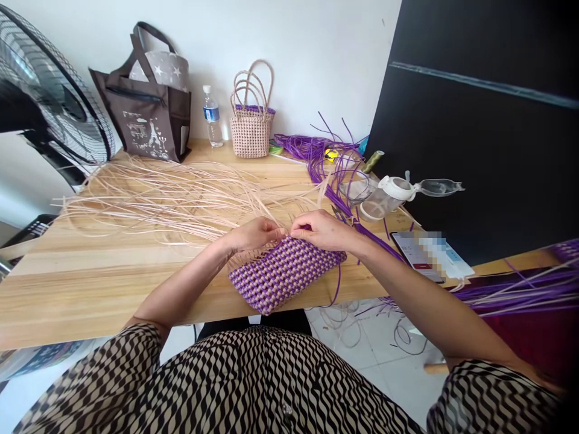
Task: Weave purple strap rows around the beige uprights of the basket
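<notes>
Basketwork (286, 274) sits just bodyward of fingers (271, 229) pinching its far edge.

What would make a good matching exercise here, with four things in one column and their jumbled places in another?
Things:
1. basket
2. phone
3. fan
4. weave

Places:
A. far left
B. held by the left hand and right hand
C. lying flat at right
D. just right of the bottle

Pairs: 1-D, 2-C, 3-A, 4-B
</notes>
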The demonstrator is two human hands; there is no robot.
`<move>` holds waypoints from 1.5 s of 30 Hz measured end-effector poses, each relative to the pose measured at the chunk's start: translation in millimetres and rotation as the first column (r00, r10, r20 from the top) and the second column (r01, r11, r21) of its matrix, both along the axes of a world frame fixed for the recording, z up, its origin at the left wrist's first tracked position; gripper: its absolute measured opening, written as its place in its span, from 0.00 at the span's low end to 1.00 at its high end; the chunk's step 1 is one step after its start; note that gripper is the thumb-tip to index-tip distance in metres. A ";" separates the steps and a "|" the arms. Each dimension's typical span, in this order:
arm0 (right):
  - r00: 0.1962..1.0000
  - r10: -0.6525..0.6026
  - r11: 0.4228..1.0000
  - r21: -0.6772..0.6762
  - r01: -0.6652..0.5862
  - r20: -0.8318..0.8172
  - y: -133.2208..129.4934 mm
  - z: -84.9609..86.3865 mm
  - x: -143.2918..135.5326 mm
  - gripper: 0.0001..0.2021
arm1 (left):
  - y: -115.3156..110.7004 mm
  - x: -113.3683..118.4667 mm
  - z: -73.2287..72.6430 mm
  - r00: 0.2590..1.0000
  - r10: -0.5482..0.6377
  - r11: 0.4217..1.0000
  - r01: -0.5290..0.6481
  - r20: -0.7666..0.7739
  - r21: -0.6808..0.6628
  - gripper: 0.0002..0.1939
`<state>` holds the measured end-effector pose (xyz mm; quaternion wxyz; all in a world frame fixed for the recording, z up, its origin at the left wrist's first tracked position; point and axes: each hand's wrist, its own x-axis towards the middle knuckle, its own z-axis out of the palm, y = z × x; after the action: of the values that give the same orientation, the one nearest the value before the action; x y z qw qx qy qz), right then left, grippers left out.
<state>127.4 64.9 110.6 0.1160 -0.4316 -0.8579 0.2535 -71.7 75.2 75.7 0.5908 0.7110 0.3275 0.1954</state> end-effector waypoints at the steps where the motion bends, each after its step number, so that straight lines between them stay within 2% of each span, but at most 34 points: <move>1: 1.000 0.010 0.999 -0.031 -0.010 0.000 1.1 0.6 -0.9 0.10 | 0.5 -1.6 1.4 1.000 -0.024 1.000 0.024 -0.001 -0.018 0.14; 5: 0.997 0.054 0.990 -0.133 -0.047 0.050 9.2 2.0 -6.9 0.13 | 3.8 -6.8 1.3 0.994 -0.104 0.987 0.105 0.015 -0.122 0.11; 8: 0.993 0.067 0.982 -0.184 -0.049 0.095 14.2 0.1 -11.5 0.13 | 4.8 -8.2 2.6 0.994 -0.092 0.993 0.088 -0.060 -0.075 0.12; 10: 0.994 0.054 0.973 -0.229 -0.032 0.090 16.2 -1.8 -13.0 0.12 | 2.0 -8.8 7.5 0.991 0.024 0.996 -0.013 -0.132 0.083 0.12; 11: 0.996 0.039 0.968 -0.250 -0.017 0.081 17.0 -2.7 -13.2 0.12 | -0.7 -9.2 11.0 0.981 0.119 0.977 -0.088 -0.152 0.197 0.12; 12: 0.997 0.022 0.963 -0.270 -0.001 0.074 17.6 -3.3 -13.4 0.13 | -4.4 -9.8 14.8 0.961 0.233 0.931 -0.176 -0.149 0.320 0.11; 14: 0.998 -0.013 0.954 -0.300 0.030 0.060 18.9 -3.9 -13.8 0.13 | -14.1 -11.2 21.4 0.891 0.442 0.792 -0.333 -0.104 0.511 0.12; 15: 0.998 -0.026 0.950 -0.309 0.041 0.054 19.6 -3.7 -14.2 0.13 | -19.5 -11.7 23.3 0.867 0.488 0.757 -0.361 -0.104 0.545 0.13; 16: 0.998 -0.035 0.947 -0.317 0.048 0.047 20.4 -3.3 -14.9 0.12 | -24.7 -11.9 24.0 0.861 0.493 0.762 -0.360 -0.124 0.538 0.14; 17: 0.999 -0.038 0.945 -0.325 0.047 0.036 21.2 -2.7 -15.7 0.12 | -29.2 -11.7 23.2 0.870 0.467 0.797 -0.339 -0.156 0.500 0.15; 19: 0.999 -0.031 0.939 -0.343 0.035 0.016 23.1 -1.3 -17.7 0.11 | -35.2 -10.3 17.9 0.916 0.344 0.899 -0.258 -0.204 0.354 0.15; 21: 1.000 -0.021 0.927 -0.375 0.023 0.011 24.9 0.1 -19.8 0.10 | -36.3 -7.9 9.5 0.964 0.207 0.973 -0.185 -0.169 0.137 0.15; 22: 1.000 -0.012 0.919 -0.394 0.016 0.013 25.7 0.7 -20.6 0.10 | -35.4 -6.5 5.1 0.980 0.156 0.987 -0.159 -0.123 -0.011 0.15; 23: 1.000 0.001 0.912 -0.411 0.007 0.018 26.2 1.3 -21.2 0.10 | -34.1 -5.1 1.1 0.991 0.117 0.975 -0.128 -0.068 -0.181 0.15; 24: 1.000 0.017 0.906 -0.423 -0.006 0.024 26.6 1.8 -21.5 0.11 | -32.7 -3.6 -2.4 0.995 0.104 0.932 -0.101 -0.011 -0.349 0.16; 26: 0.998 0.054 0.897 -0.441 -0.034 0.033 26.5 2.8 -21.4 0.13 | -30.8 -0.5 -6.7 0.987 0.147 0.802 -0.078 0.069 -0.593 0.16; 28: 0.997 0.067 0.890 -0.454 -0.038 0.047 25.3 3.9 -20.5 0.11 | -31.3 2.6 -7.2 0.973 0.207 0.713 -0.083 0.097 -0.696 0.16; 31: 0.992 0.116 0.900 -0.427 -0.082 0.055 22.4 5.5 -18.4 0.10 | -35.8 7.0 -3.2 0.957 0.270 0.694 -0.119 0.104 -0.710 0.15; 35: 0.971 0.232 0.912 -0.358 -0.198 0.052 18.3 5.7 -14.4 0.12 | -42.1 9.2 3.8 0.957 0.279 0.743 -0.167 0.073 -0.648 0.15; 38: 0.971 0.236 0.923 -0.322 -0.209 0.046 14.8 5.7 -8.5 0.12 | -42.6 4.7 9.4 0.979 0.200 0.787 -0.134 0.044 -0.602 0.15; 40: 0.977 0.210 0.946 -0.263 -0.191 0.045 10.8 7.3 -3.5 0.11 | -40.0 -1.2 13.6 0.993 0.116 0.860 -0.116 -0.031 -0.497 0.15; 42: 0.987 0.147 0.976 -0.171 -0.133 0.071 4.9 10.0 1.2 0.10 | -35.4 -7.0 16.9 0.978 0.127 0.954 -0.166 -0.165 -0.249 0.14; 43: 0.991 0.104 0.987 -0.129 -0.092 0.088 1.4 11.2 3.1 0.09 | -32.6 -9.1 17.5 0.953 0.209 0.971 -0.229 -0.218 -0.070 0.15; 44: 0.993 0.061 0.994 -0.097 -0.052 0.101 -2.1 12.2 4.5 0.09 | -29.6 -10.2 17.3 0.917 0.323 0.946 -0.303 -0.235 0.118 0.15; 45: 0.994 0.022 0.997 -0.076 -0.014 0.104 -5.7 12.7 5.4 0.09 | -26.8 -10.3 16.3 0.878 0.424 0.892 -0.362 -0.222 0.269 0.15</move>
<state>132.8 59.3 123.3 0.0521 -0.4407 -0.8565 0.2635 -82.0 48.4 91.9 0.4051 0.7099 0.5210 0.2460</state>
